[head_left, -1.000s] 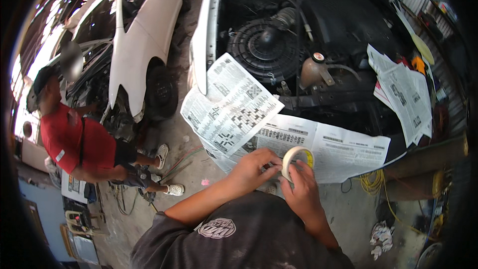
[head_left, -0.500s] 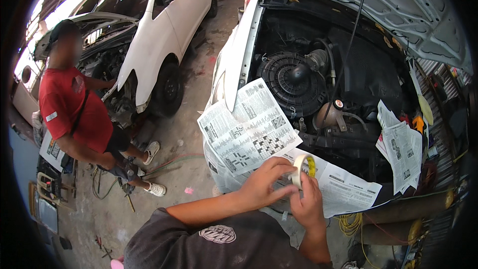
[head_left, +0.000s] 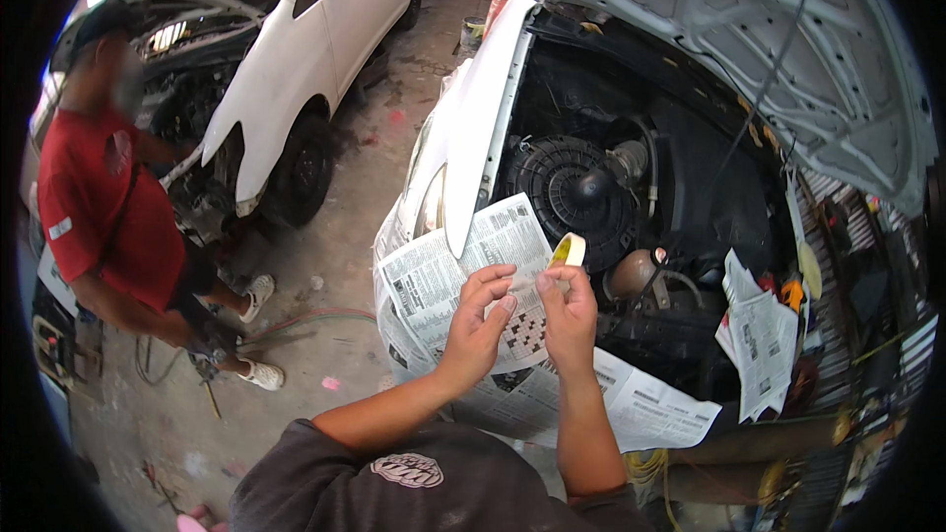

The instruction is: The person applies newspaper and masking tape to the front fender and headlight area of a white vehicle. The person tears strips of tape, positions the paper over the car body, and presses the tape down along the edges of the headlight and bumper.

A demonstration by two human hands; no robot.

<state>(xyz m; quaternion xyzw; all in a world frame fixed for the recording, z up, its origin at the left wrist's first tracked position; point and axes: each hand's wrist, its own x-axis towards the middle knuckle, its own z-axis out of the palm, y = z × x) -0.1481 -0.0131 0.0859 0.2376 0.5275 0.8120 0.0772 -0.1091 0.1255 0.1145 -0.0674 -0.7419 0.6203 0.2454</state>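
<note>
My right hand (head_left: 570,320) pinches a roll of cream masking tape (head_left: 569,249) with a yellow inside, held above the engine bay's front edge. My left hand (head_left: 475,325) is just left of it, fingers curled toward the thumb. Whether a strip of tape lies in those fingers cannot be made out. Beneath both hands, newspaper sheets (head_left: 426,276) cover the white car's fender and front, partly hidden by my hands. A printed white paper sheet (head_left: 660,411) lies along the front edge to the right.
The raised hood (head_left: 729,10) stands over the engine bay with its round black air-filter housing (head_left: 552,192). More newspaper (head_left: 757,340) hangs at the right side. At left, a person in a red shirt (head_left: 108,207) stands beside another white car (head_left: 286,69). Hoses (head_left: 325,315) cross the floor.
My left hand has come away from the tape roll and now sits apart to its left. My right hand has raised the roll and moved it left. The head view has shifted.
</note>
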